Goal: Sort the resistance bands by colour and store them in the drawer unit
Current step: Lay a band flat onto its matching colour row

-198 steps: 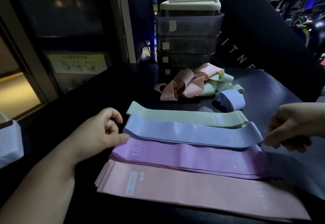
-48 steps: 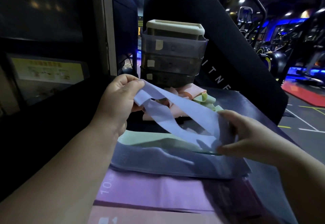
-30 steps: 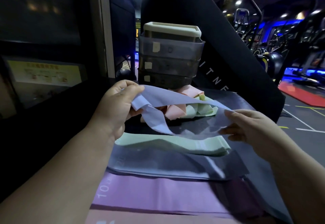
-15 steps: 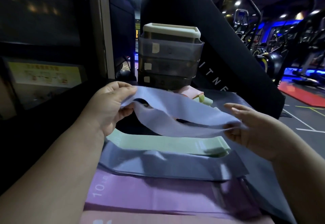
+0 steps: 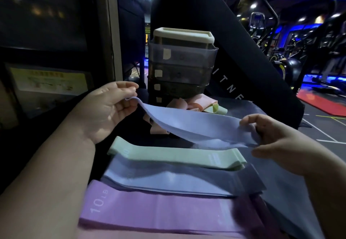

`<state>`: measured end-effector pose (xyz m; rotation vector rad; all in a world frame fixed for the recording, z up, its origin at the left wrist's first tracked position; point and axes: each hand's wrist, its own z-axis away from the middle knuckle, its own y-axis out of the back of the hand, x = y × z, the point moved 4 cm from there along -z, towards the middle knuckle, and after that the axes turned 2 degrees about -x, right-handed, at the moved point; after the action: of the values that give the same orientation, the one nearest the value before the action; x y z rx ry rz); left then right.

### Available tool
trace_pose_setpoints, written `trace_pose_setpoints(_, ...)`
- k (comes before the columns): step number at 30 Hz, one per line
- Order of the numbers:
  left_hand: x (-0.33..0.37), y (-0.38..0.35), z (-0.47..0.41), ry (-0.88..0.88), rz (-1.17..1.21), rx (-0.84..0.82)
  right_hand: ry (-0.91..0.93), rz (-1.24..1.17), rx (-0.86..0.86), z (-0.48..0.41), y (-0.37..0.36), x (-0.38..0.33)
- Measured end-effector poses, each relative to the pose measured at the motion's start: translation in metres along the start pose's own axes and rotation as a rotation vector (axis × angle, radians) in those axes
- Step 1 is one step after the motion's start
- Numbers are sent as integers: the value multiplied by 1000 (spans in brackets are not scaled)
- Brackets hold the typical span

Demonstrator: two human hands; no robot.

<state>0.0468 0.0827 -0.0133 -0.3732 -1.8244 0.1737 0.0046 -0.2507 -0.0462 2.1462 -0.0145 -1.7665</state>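
A blue resistance band [image 5: 194, 124] hangs stretched flat in the air between my hands. My left hand [image 5: 110, 107] pinches its left end and my right hand [image 5: 269, 135] pinches its right end. Below it lie sorted flat piles: green bands [image 5: 176, 156], blue bands [image 5: 174, 180], purple bands [image 5: 161, 212] marked 10 LB. A tangled heap of pink and green bands [image 5: 196, 105] sits behind, at the foot of the drawer unit [image 5: 183, 68], whose stacked translucent drawers are closed.
Everything rests on a dark padded bench surface [image 5: 292, 188]. A black upright pad [image 5: 234, 55] rises behind the drawer unit. A dark wall with a yellow poster [image 5: 48, 79] is on the left; gym machines stand far right.
Since a second ago the twisted blue band has been straightened and pulled flat between my hands. My left hand moved slightly left and my right hand lowered toward the piles.
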Motion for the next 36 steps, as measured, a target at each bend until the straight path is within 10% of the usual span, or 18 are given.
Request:
trace_pose_setpoints(10,-3,-6,7,56,-222,-188,41,409,251,-7,4,4)
trace_pose_setpoints(36,15,-55,-15,52,-1047,-7,-48,-74,625,7,55,7)
